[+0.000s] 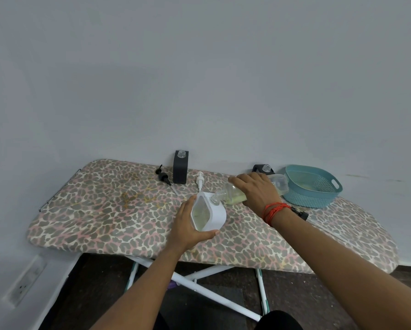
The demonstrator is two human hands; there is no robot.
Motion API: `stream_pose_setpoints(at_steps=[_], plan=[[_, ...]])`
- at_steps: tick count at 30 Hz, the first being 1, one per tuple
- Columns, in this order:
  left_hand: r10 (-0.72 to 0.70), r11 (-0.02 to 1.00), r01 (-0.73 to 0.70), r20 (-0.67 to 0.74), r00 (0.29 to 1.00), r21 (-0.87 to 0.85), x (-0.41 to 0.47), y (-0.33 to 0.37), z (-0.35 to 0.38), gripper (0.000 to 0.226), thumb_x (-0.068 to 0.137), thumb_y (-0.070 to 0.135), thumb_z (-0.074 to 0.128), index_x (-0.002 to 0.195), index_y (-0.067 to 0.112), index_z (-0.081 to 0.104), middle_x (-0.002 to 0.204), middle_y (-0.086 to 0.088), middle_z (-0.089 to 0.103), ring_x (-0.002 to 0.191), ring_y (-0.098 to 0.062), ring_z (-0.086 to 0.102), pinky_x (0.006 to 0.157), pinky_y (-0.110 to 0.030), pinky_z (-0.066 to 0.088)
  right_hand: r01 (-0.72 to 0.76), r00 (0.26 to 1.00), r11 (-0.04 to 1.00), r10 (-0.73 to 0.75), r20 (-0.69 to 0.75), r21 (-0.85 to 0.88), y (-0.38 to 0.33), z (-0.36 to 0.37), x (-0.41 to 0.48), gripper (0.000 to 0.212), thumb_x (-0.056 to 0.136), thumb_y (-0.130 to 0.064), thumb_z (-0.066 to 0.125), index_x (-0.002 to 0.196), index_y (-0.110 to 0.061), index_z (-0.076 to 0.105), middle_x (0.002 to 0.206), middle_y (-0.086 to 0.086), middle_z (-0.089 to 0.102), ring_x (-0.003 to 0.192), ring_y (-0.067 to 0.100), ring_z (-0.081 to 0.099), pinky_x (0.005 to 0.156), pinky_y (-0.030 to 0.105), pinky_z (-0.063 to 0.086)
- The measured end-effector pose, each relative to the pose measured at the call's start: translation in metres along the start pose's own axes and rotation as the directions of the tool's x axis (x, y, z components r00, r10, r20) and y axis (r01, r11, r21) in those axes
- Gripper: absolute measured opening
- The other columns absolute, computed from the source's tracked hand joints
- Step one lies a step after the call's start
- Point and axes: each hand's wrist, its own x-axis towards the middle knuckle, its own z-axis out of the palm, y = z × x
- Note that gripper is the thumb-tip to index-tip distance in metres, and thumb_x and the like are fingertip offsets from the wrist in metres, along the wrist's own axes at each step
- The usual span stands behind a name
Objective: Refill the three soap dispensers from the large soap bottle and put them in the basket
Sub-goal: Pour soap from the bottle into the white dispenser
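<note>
My left hand (187, 226) grips a white square soap dispenser (215, 214) with its pump off, tilted on the ironing board. My right hand (257, 190) holds the large clear soap bottle (233, 195) almost flat, its neck at the dispenser's opening; pale yellow soap shows inside both. A black dispenser (180, 169) stands open-topped at the back. Another black dispenser (263, 169) sits behind my right hand, partly hidden. The teal basket (319, 194) stands at the right, with no dispenser in it.
A black pump (162, 176) and a white pump (199, 178) lie loose near the back. Another black pump (299, 213) lies by my right wrist. The leopard-print ironing board (104, 210) stands against a grey wall.
</note>
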Motion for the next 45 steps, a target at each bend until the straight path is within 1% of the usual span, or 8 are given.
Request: stream_pose_setpoints(at_steps=[5,8,12,16,28,35,40,45], plan=[[-0.001,1.000,0.001,0.001,1.000,0.005,0.0000,-0.0006,0.0002,0.128,0.057,0.059,0.093,0.160,0.026,0.023,0.162,0.008,0.029,0.145,-0.007,0.027,0.115,-0.031,0.026,-0.001,1.000,1.000,0.001,0.004,-0.004,0.0000,0.0000,0.0000,0.081,0.056,-0.020,0.091,0.128,-0.028,0.053,0.112,0.000,0.067,0.094,0.027,0.062,0.086,0.044,0.050],[-0.003,1.000,0.003,0.002,1.000,0.006,0.0003,-0.0005,0.0000,0.128,0.057,0.059,0.093,0.160,0.026,0.023,0.162,0.008,0.029,0.142,-0.002,0.025,0.114,-0.029,0.025,0.001,1.000,1.000,-0.001,0.005,-0.001,-0.0001,-0.0006,-0.0005,0.082,0.056,-0.019,0.091,0.128,-0.027,0.053,0.112,0.000,0.067,0.094,0.028,0.062,0.087,0.045,0.050],[-0.002,1.000,0.002,0.002,1.000,0.002,0.0001,-0.0007,0.0000,0.129,0.056,0.062,0.091,0.160,0.026,0.024,0.162,0.008,0.030,0.144,-0.007,0.029,0.115,-0.032,0.028,-0.003,1.000,1.000,0.003,0.000,0.004,-0.0002,-0.0003,0.0000,0.081,0.056,-0.017,0.091,0.127,-0.027,0.054,0.112,0.000,0.067,0.094,0.028,0.062,0.086,0.044,0.050],[0.012,1.000,-0.012,-0.004,1.000,-0.006,-0.0003,0.0011,-0.0007,0.126,0.058,0.054,0.094,0.159,0.025,0.025,0.160,0.009,0.031,0.138,0.002,0.026,0.112,-0.027,0.027,-0.004,1.000,1.000,0.004,-0.003,0.010,-0.0001,0.0013,-0.0002,0.080,0.056,-0.018,0.090,0.127,-0.028,0.054,0.112,-0.001,0.067,0.094,0.027,0.062,0.087,0.044,0.049],[0.012,1.000,-0.012,0.000,1.000,-0.001,-0.0007,0.0024,-0.0013,0.126,0.059,0.053,0.095,0.159,0.025,0.023,0.160,0.008,0.031,0.136,0.001,0.025,0.111,-0.027,0.025,-0.003,1.000,1.000,0.003,-0.002,0.012,-0.0007,-0.0010,-0.0010,0.083,0.056,-0.017,0.091,0.128,-0.027,0.053,0.113,0.001,0.067,0.096,0.028,0.062,0.088,0.045,0.049],[0.008,1.000,-0.008,0.000,1.000,-0.003,-0.0003,0.0006,-0.0004,0.127,0.058,0.055,0.094,0.159,0.025,0.024,0.160,0.008,0.031,0.142,-0.007,0.031,0.114,-0.032,0.030,-0.002,1.000,1.000,0.002,-0.009,0.012,-0.0011,-0.0017,-0.0020,0.083,0.053,-0.016,0.092,0.127,-0.027,0.054,0.110,0.001,0.067,0.093,0.028,0.062,0.085,0.044,0.050],[0.007,1.000,-0.007,-0.001,1.000,-0.009,-0.0005,0.0003,0.0003,0.127,0.058,0.057,0.093,0.159,0.026,0.024,0.160,0.008,0.031,0.141,-0.005,0.030,0.112,-0.029,0.028,-0.006,1.000,1.000,0.006,-0.013,0.010,-0.0020,-0.0017,-0.0010,0.083,0.053,-0.016,0.092,0.126,-0.027,0.054,0.109,0.000,0.067,0.091,0.027,0.062,0.085,0.044,0.051],[-0.001,1.000,0.001,0.007,1.000,-0.006,-0.0002,-0.0003,0.0003,0.128,0.057,0.061,0.092,0.159,0.027,0.023,0.161,0.009,0.030,0.144,-0.009,0.030,0.112,-0.029,0.028,-0.005,1.000,1.000,0.005,-0.013,0.012,-0.0021,-0.0021,-0.0014,0.082,0.054,-0.016,0.091,0.126,-0.027,0.054,0.109,0.000,0.067,0.092,0.028,0.062,0.085,0.045,0.050]])
